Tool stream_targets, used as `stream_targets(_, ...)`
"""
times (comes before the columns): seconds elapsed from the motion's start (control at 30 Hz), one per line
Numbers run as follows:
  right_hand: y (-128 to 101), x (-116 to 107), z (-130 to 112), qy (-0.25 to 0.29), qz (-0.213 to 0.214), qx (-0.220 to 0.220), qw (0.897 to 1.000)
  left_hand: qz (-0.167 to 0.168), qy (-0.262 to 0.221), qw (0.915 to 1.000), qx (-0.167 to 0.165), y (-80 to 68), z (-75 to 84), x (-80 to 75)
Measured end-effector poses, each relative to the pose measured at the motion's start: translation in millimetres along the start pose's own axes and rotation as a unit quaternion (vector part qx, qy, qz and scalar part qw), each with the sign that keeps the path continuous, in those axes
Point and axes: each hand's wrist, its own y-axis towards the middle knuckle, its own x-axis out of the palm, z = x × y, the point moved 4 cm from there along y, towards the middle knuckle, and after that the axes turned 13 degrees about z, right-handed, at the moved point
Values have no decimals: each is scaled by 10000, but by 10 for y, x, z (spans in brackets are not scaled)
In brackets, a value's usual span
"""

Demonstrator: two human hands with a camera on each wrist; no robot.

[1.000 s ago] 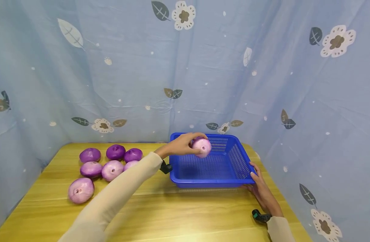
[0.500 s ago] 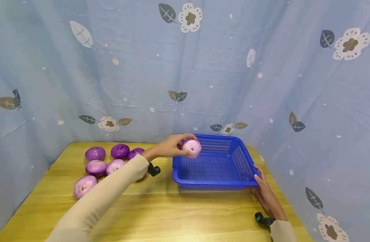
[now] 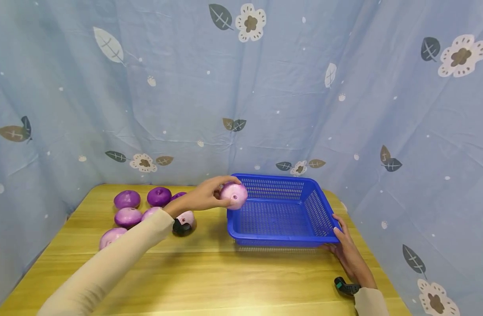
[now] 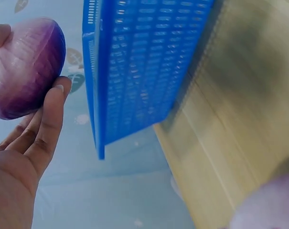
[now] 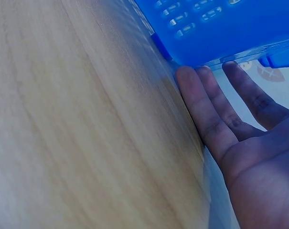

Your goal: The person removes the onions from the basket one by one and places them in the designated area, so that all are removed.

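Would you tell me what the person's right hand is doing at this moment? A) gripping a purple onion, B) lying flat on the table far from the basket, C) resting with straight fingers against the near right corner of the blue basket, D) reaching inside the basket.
C: the right hand lies with straight fingers against the blue basket at its near right corner, while the left hand holds the onion.

Head looks down; wrists close; all share basket [image 3: 282, 210].
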Motion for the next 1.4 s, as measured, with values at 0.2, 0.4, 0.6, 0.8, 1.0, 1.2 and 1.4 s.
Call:
stream_targets(0.2, -4, -3, -7, -72, 51, -2, 10000, 125, -94, 9994, -296, -213, -80, -143)
stream_targets(0.4, -8, -16, -24, -167, 177, 81, 9997, 193, 133, 9992, -314, -473, -94, -279)
stream_targets(0.6, 1, -18, -37, -41, 99, 60, 9999, 397, 538, 9966, -472, -757, -100, -433)
stream_targets(0.8, -10, -26, -25, -25, 83, -20, 10000, 473, 668, 9961, -333, -988, -95, -551)
stream_targets(1.0, -22, -21, -7, -99, 97, -41, 9999, 573, 1179, 9911, -215, -1223, -99, -645)
stream_targets(1.2, -18, -3, -4, -147, 164, 14, 9998, 726, 1452, 9857, -443, -1505, -116, -716)
stream_targets(1.4, -13, 17, 11, -194, 178, 46, 9996, 821, 1835, 9789, -357, -1741, -139, -741)
